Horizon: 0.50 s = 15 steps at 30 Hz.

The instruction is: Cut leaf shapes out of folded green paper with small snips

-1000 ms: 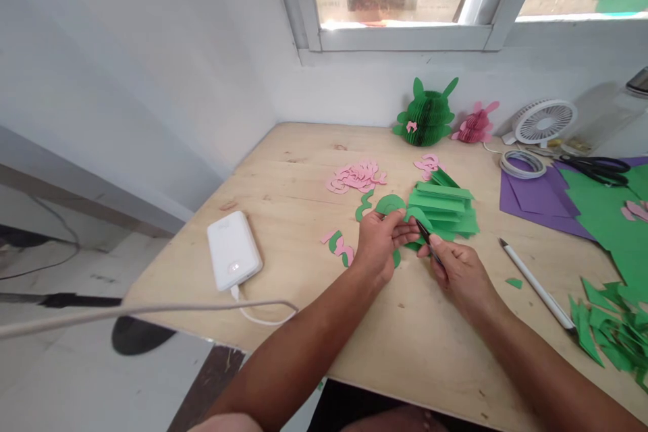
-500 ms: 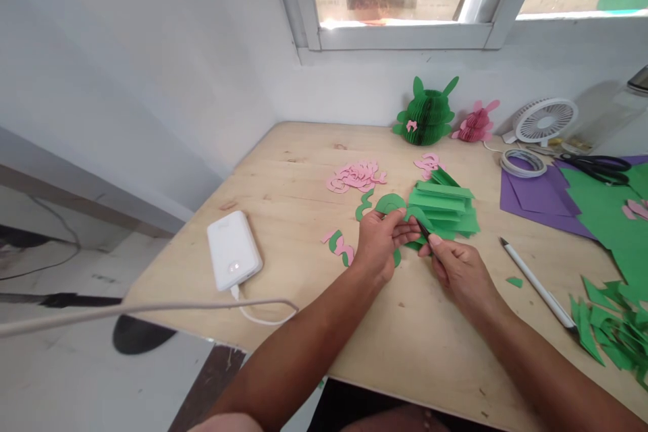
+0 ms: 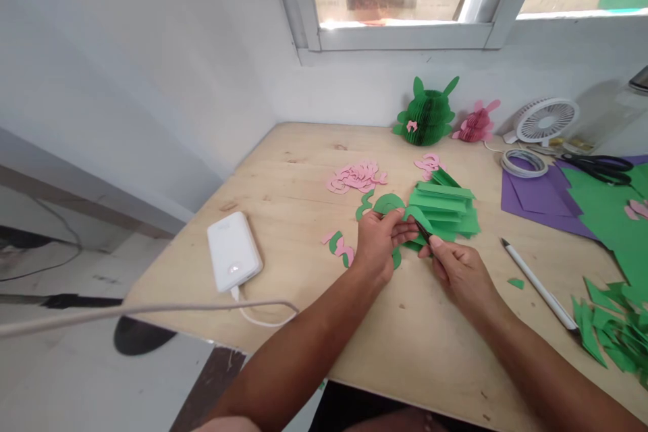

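My left hand (image 3: 381, 239) pinches a curved green paper cutout (image 3: 419, 217) between thumb and fingers, just above the table. My right hand (image 3: 455, 268) grips a slim black tool (image 3: 423, 229) that looks like tweezers; its tip meets the cutout's edge. Fingers hide part of both. Beyond the hands lies a stack of folded green paper (image 3: 445, 206). Close to my left hand are a rounded green piece (image 3: 389, 202) and a wavy green piece (image 3: 365, 205). Small pink and green cutouts (image 3: 340, 247) rest left of my wrist.
A pile of pink cutouts (image 3: 357, 177) lies farther back. Green (image 3: 428, 118) and pink paper figures (image 3: 476, 123) stand by the wall near a white fan (image 3: 544, 120). Rightward are tape (image 3: 524, 163), scissors (image 3: 600, 165), a pen (image 3: 536, 280) and green scraps (image 3: 617, 331). A cabled power bank (image 3: 233, 251) sits left.
Both hands stay almost in place. The black tool's tip shifts very slightly against the green cutout; nothing is taken up or let go.
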Each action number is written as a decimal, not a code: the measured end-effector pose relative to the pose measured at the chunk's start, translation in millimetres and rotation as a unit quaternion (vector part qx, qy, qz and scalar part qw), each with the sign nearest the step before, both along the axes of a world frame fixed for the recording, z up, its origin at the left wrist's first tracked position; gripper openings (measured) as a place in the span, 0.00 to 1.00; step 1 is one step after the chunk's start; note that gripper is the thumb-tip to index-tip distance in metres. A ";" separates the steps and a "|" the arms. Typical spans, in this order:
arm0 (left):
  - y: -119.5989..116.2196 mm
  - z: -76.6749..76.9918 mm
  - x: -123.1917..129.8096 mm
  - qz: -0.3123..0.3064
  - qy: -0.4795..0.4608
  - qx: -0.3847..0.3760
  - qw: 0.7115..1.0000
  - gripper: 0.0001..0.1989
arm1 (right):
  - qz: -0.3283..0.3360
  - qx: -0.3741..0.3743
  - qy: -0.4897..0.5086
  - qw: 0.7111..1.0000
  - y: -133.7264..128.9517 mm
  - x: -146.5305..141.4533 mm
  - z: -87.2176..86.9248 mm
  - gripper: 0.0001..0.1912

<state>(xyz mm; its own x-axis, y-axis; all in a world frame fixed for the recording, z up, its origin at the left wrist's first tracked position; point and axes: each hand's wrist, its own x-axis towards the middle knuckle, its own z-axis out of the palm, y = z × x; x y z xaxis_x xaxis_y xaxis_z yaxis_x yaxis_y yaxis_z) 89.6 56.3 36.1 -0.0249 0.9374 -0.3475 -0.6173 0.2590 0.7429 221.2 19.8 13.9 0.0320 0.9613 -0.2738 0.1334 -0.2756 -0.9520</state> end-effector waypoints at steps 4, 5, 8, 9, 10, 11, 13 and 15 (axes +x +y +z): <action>-0.2 0.7 0.2 -0.002 -0.001 0.005 1.000 0.06 | -0.001 0.001 -0.001 1.000 0.5 -0.7 -0.4 0.29; -0.2 0.5 0.4 -0.003 -0.001 0.005 1.000 0.06 | -0.001 0.001 -0.001 1.000 0.5 -0.8 -0.6 0.29; -0.2 -0.4 1.1 -0.006 0.003 0.005 1.000 0.06 | -0.004 0.004 0.000 1.000 0.6 -1.1 -0.8 0.29; -0.2 -0.7 1.3 -0.007 0.005 0.006 1.000 0.06 | -0.005 0.005 0.001 1.000 0.7 -1.3 -0.6 0.29; -0.3 -1.0 1.4 -0.008 0.007 0.007 1.000 0.06 | -0.006 0.004 0.003 1.000 0.9 -1.5 -0.4 0.29; -0.4 -1.2 1.6 -0.009 0.008 0.009 1.000 0.06 | -0.006 0.003 0.004 1.000 1.0 -1.7 -0.1 0.29; -0.5 -1.3 1.7 -0.010 0.007 0.010 1.000 0.06 | -0.007 0.001 0.007 1.000 1.1 -1.8 0.1 0.28; -0.6 -1.1 1.8 -0.010 0.005 0.004 1.000 0.06 | -0.008 0.004 0.011 1.000 1.0 -1.6 -0.1 0.28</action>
